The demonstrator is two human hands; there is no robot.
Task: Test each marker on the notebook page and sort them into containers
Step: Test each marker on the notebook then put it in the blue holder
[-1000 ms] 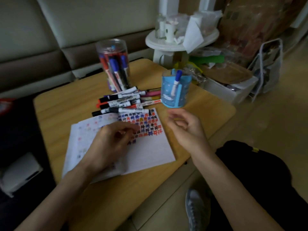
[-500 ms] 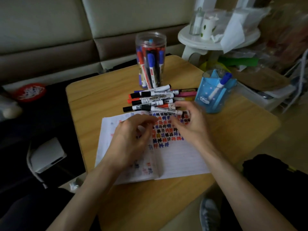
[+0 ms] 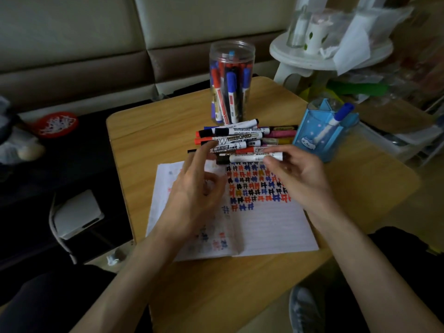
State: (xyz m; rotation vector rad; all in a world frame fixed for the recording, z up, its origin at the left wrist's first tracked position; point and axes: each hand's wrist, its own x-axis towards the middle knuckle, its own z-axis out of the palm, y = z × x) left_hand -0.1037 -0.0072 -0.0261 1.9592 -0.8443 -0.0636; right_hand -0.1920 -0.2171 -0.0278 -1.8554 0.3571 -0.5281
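Right hand (image 3: 296, 175) is pinching the nearest whiteboard marker (image 3: 252, 158); left hand's (image 3: 192, 191) loosely spread fingers are reaching toward its cap (image 3: 222, 160), probably for uncapping.

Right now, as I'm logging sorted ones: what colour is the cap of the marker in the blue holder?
Blue; the cap shows clearly in the head view.

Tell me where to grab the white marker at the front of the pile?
Pinch the front whiteboard marker by its white barrel, coming from the notebook side: it lies crosswise at the pile's near edge, other markers crowding behind.
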